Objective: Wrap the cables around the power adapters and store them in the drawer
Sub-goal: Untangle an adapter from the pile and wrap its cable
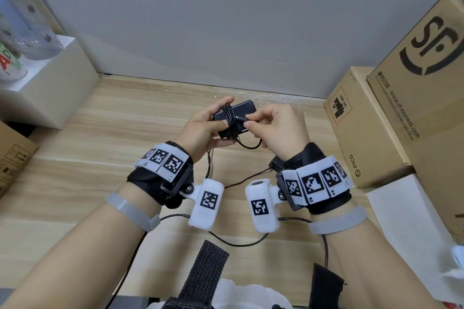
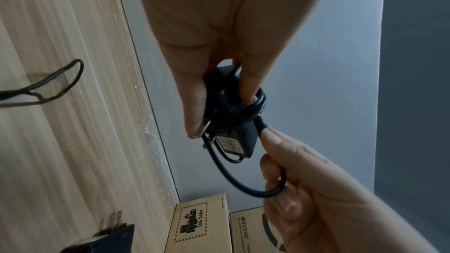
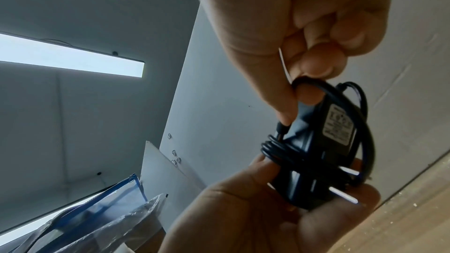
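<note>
Both forearms fill the bottom of the head view, wrists strapped with marker bands, over a wooden desk (image 1: 105, 138). At the left, a white box (image 1: 54, 88) carries a clear bottle; a cardboard box edge sits nearer. Moving inward, the left hand (image 1: 200, 128) curls round the black power adapter (image 1: 236, 118), thumb on one face and fingers behind, holding it above the desk at centre. Several turns of cable (image 1: 229, 118) cross its middle. The right hand (image 1: 276, 128) pinches the cable's barrel-plug end between thumb and forefinger, close against the coils, a short slack loop hanging beneath. To finish well, I would judge the plug should be slid under a tight turn while the left thumb pins the coils. The adapter's long axis runs from the person's near left toward the far right, prongs facing down into the left palm. A second adapter (image 2: 102, 238) lies on the desk, cable loose. Farther right stand brown cartons (image 1: 364, 128). No drawer is in view.
</note>
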### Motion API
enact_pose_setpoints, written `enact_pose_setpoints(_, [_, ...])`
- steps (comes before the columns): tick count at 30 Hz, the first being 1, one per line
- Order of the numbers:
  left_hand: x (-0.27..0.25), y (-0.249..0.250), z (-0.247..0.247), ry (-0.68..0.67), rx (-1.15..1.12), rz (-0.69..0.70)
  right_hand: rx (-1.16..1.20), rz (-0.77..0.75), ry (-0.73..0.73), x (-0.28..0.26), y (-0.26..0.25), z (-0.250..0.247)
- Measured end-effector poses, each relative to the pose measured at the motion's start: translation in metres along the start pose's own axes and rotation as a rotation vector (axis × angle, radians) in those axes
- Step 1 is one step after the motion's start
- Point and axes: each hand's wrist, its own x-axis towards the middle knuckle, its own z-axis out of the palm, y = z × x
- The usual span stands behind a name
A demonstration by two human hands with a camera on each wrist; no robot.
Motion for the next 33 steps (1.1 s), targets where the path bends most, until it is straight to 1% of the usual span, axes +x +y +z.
enact_pose_setpoints(7, [-0.001, 0.000, 0.006, -0.028, 0.107, 0.011, -0.048, -0.054, -0.038, 0.001, 0.000, 0.005])
enact_pose_setpoints(15, [-0.002, -0.002, 0.013, -0.006, 0.258, 0.057, -0.037, -0.079, -0.092, -0.002, -0.004, 0.012])
enact_pose_setpoints(18, [-0.003, -0.004, 0.015, -0.040, 0.376, 0.109, -0.100, -0.114, -0.124, -0.004, -0.003, 0.016])
enact_pose_setpoints(21, [-0.003, -0.007, 0.013, -0.034, 0.439, 0.109, -0.184, -0.127, -0.197, -0.004, -0.004, 0.014])
enact_pose_setpoints(24, [-0.001, -0.008, 0.011, 0.023, 0.412, 0.076, -0.296, -0.166, -0.256, -0.004, -0.006, 0.013])
enact_pose_setpoints(27, [0.000, -0.010, 0.010, 0.051, 0.364, 0.045, -0.449, -0.194, -0.264, -0.005, -0.009, 0.013])
enact_pose_setpoints(30, [0.000, -0.012, 0.009, 0.060, 0.350, 0.025, -0.515, -0.182, -0.245, -0.003, -0.008, 0.010])
enact_pose_setpoints(33, [-0.001, -0.010, 0.008, 0.046, 0.326, 0.019, -0.536, -0.189, -0.168, -0.004, -0.005, 0.008])
